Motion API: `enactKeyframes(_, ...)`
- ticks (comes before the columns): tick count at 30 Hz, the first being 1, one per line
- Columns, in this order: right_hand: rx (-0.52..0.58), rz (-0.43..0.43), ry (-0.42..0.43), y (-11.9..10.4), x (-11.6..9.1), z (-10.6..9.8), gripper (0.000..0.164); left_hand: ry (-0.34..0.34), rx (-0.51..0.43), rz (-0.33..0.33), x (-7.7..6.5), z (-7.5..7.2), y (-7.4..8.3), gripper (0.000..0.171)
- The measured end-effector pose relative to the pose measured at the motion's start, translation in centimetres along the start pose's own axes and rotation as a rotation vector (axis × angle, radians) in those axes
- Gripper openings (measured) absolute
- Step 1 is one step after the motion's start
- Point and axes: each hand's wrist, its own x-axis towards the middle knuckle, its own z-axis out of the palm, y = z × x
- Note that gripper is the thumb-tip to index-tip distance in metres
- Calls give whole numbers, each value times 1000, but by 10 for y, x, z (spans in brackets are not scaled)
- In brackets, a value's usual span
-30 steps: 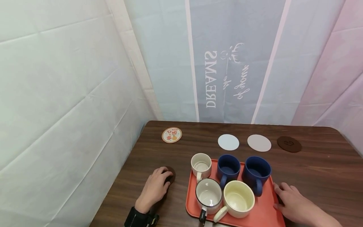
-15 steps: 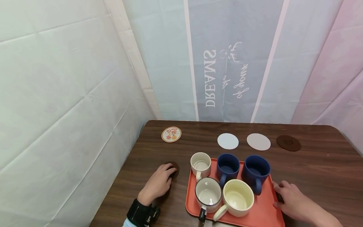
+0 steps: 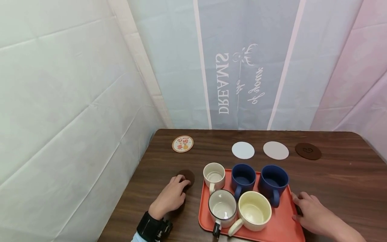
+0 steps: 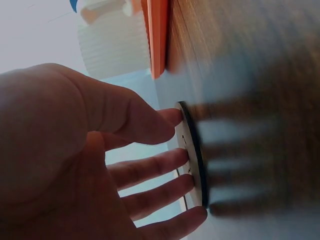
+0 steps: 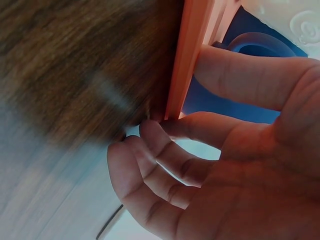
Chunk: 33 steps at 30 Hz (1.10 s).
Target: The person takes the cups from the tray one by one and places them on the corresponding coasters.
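My left hand (image 3: 169,199) rests its fingertips on a round dark brown coaster (image 3: 188,175) that lies on the table, left of the tray. In the left wrist view several fingertips touch the top of the coaster (image 4: 196,172), and the thumb stays above it. My right hand (image 3: 315,215) is at the right edge of a red tray (image 3: 284,225); its thumb and index finger touch the tray's side, the other fingers loosely bent by the tabletop. On the tray stand a small white mug (image 3: 214,174), a black-rimmed white mug (image 3: 222,205), a pale yellow mug (image 3: 255,211) and two blue mugs (image 3: 243,178).
Along the back of the brown wooden table (image 3: 211,144) lie a printed coaster (image 3: 182,144), a white coaster (image 3: 243,150), an off-white coaster (image 3: 275,150) and a dark brown coaster (image 3: 308,151). Hanging cloth (image 3: 181,67) closes off the back and left.
My left hand has slid the dark brown coaster forward and to the right across the table, and more of the coaster shows now. My right hand and the tray have hardly moved.
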Motion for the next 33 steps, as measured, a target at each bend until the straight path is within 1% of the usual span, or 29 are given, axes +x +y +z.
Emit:
enactKeyframes(2,-1,8,-7,-1,-1,-1,66,-10,5,8,4,2,1,38)
enactKeyframes(6,-8,4,5,-3,-1,-2,66,-7,43,41,16,2,3,43)
enactKeyframes(9,-5,4,9,-3,-1,-3,64,-18,62,35,23,4,3,47)
enactKeyframes(14,15,6,-3,-4,-2,-2,62,-56,30,11,32,8,4,51)
enactKeyframes(20,16,14,-4,-4,-3,-1,61,-57,14,38,45,6,4,48)
enactKeyframes(23,15,15,0,-3,-3,0,61,-54,16,56,51,3,5,47)
enactKeyframes(27,12,18,-2,-3,-3,0,60,-72,43,67,60,3,6,51)
enactKeyframes(30,11,16,-2,-3,-2,-1,60,-83,69,72,67,6,3,54)
enactKeyframes(33,14,15,-1,-3,-2,0,60,-103,59,66,71,8,2,53)
